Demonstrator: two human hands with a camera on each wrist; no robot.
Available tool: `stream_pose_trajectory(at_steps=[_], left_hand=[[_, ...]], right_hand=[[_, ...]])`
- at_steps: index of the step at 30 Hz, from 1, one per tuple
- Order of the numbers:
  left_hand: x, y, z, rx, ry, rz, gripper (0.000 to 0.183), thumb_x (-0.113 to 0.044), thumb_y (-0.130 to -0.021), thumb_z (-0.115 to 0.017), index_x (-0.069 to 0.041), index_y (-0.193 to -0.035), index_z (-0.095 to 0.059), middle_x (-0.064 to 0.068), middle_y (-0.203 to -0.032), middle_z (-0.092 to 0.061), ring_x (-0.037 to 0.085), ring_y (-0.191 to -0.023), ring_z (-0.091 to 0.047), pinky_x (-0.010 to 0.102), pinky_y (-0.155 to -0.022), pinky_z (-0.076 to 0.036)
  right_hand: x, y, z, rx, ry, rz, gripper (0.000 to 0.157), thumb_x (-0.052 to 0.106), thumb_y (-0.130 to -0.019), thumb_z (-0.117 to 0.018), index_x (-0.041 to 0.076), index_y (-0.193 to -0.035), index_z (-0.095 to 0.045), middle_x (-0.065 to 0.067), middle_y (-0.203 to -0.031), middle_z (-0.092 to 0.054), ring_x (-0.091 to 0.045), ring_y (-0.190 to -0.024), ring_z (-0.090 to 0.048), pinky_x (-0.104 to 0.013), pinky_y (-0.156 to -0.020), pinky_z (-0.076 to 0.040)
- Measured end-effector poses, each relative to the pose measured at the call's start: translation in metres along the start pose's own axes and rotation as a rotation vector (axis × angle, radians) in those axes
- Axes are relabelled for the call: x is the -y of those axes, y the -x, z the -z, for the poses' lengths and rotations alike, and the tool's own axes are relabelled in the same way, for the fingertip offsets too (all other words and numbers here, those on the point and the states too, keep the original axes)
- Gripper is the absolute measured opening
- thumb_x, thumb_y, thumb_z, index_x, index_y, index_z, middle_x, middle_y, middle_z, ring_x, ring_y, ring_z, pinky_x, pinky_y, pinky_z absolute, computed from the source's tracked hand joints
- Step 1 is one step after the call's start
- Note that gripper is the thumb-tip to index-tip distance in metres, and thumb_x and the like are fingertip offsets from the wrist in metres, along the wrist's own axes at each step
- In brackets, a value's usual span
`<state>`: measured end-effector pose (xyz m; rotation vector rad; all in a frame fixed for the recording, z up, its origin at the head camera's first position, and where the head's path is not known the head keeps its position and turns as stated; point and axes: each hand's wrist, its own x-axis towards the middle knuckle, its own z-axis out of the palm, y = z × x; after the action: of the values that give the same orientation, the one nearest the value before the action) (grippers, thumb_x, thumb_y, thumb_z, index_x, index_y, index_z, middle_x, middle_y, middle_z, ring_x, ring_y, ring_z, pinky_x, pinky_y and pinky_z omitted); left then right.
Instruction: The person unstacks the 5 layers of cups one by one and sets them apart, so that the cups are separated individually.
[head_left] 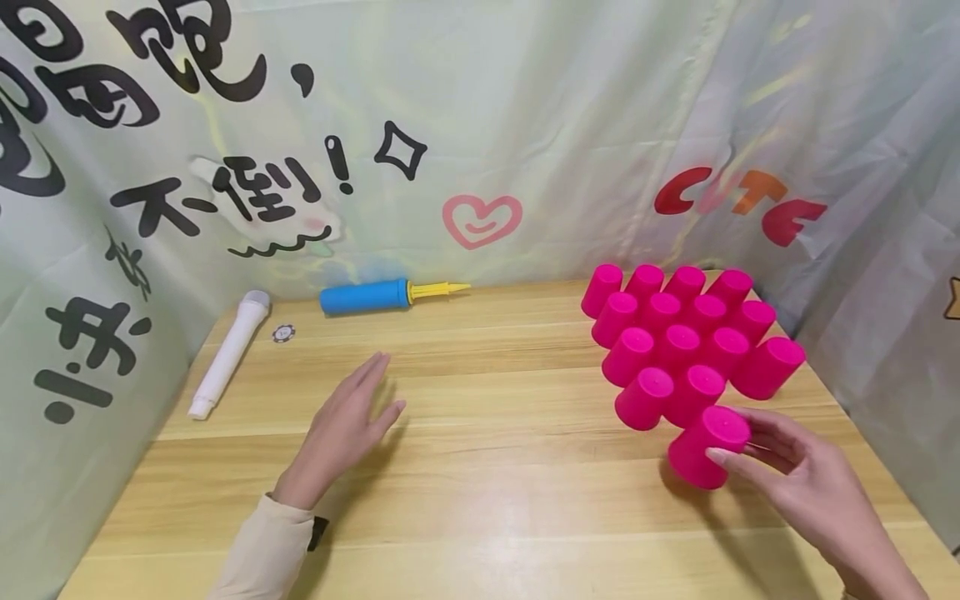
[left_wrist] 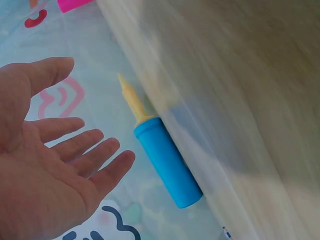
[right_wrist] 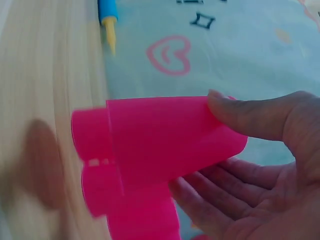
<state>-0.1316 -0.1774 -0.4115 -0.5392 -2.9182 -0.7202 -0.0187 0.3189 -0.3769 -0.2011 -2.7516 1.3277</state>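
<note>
My right hand (head_left: 806,475) grips a pink cup (head_left: 701,454) between thumb and fingers, at the front of a group of matching cups. That cup is upside down, its closed end up; in the right wrist view the held cup (right_wrist: 165,140) covers part of the others. Behind it, several upside-down pink cups (head_left: 681,346) stand close together in rows on the right side of the table. Over the middle-left of the table is my left hand (head_left: 341,433), fingers extended and holding nothing; the left wrist view shows its palm (left_wrist: 45,185) bare.
A blue hand pump (head_left: 367,297) with a yellow nozzle lies along the table's back edge. To its left are a small round chip (head_left: 283,333) and a white microphone-shaped stick (head_left: 231,354). Printed curtains (head_left: 555,125) enclose the wooden table (head_left: 480,492) at the back and sides.
</note>
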Motion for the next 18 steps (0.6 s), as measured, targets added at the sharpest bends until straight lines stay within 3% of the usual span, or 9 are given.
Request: stream_pose_trajectory(at_steps=[9, 18], left_hand=[[0.002, 0.009, 0.004, -0.047, -0.040, 0.003, 0.075, -0.029, -0.098, -0.069, 0.002, -0.156, -0.033, 0.022, -0.160, -0.031, 0.041, -0.143, -0.035, 0.056, -0.113, -0.032], [0.005, 0.013, 0.005, -0.079, -0.029, -0.004, 0.073, -0.026, -0.097, -0.070, 0.004, -0.153, -0.036, 0.023, -0.159, -0.033, 0.043, -0.142, -0.037, 0.058, -0.112, -0.033]], right_hand=[[-0.026, -0.008, 0.017, -0.077, 0.004, -0.140, 0.068, 0.032, -0.087, -0.082, -0.005, -0.136, -0.054, 0.035, -0.097, -0.055, 0.020, -0.083, -0.054, -0.008, -0.066, -0.048], [-0.041, -0.024, 0.021, -0.172, 0.011, -0.196, 0.074, 0.030, -0.087, -0.082, -0.013, -0.137, -0.047, 0.015, -0.098, -0.057, 0.021, -0.075, -0.049, -0.008, -0.061, -0.047]])
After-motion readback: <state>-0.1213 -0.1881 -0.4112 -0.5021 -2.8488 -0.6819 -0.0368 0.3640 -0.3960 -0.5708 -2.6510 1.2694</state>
